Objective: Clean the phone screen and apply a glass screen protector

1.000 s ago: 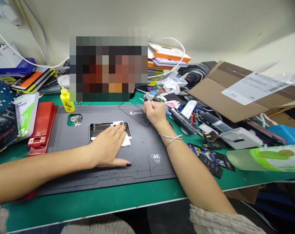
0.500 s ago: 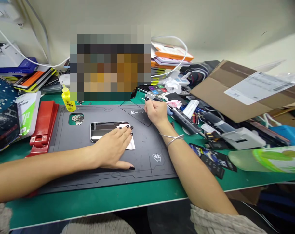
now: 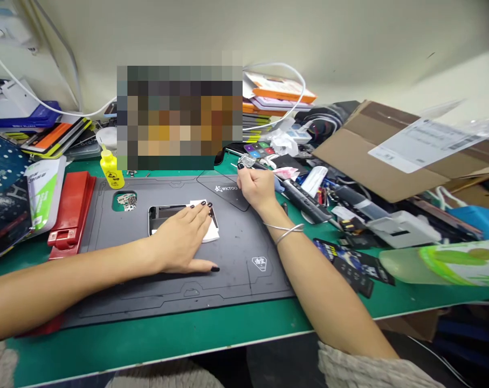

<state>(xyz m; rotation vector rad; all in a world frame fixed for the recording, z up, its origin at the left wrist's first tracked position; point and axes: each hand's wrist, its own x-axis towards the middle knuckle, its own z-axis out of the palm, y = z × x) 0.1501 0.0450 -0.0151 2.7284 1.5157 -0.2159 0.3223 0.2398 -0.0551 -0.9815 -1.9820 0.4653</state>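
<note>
2 hands | left hand (image 3: 177,242) flat, pressing white cloth (image 3: 211,233) on phone (image 3: 163,218) | right hand (image 3: 256,188) pinching slim tool (image 3: 264,166) | black WKTOO mat (image 3: 244,242)

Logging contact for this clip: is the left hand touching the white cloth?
Touching: the head view shows the left hand lying over the white cloth, covering part of it.

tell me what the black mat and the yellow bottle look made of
The black mat looks like matte silicone or rubber, with moulded raised lines. The yellow bottle looks like smooth, glossy plastic, its moulded body tapering to a thin nozzle.
</note>
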